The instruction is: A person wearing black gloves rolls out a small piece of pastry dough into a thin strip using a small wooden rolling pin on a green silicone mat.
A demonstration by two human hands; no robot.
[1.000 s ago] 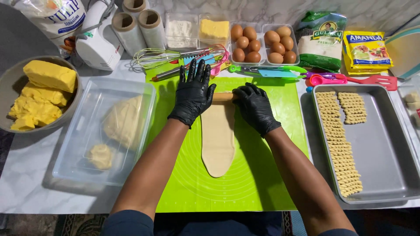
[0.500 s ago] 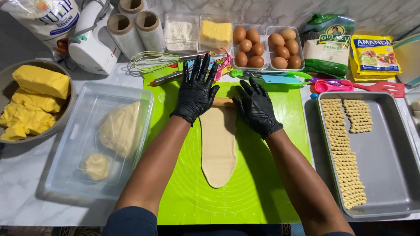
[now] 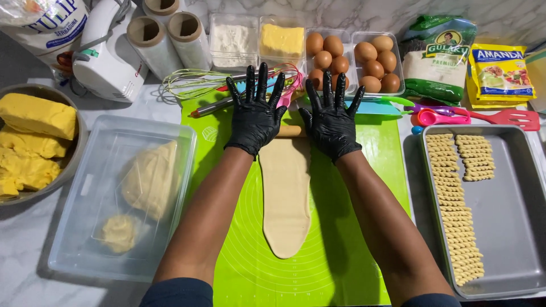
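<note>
Two black-gloved hands, left hand (image 3: 257, 116) and right hand (image 3: 331, 120), lie flat with fingers spread wide, gripping nothing, palms pressing a wooden rolling pin (image 3: 290, 131) at the far end of a long strip of pale dough (image 3: 286, 196) on a green mat (image 3: 347, 227). The pin sits near the mat's far edge; a further push could likely carry it into the whisk (image 3: 193, 84) and utensils crowded there. Uneven pressure might thin or tear the strip. An egg tray (image 3: 352, 57) stands beyond, a baking tray (image 3: 512, 227) of ridged biscuits right, a clear tub (image 3: 91, 227) of dough left on the counter
</note>
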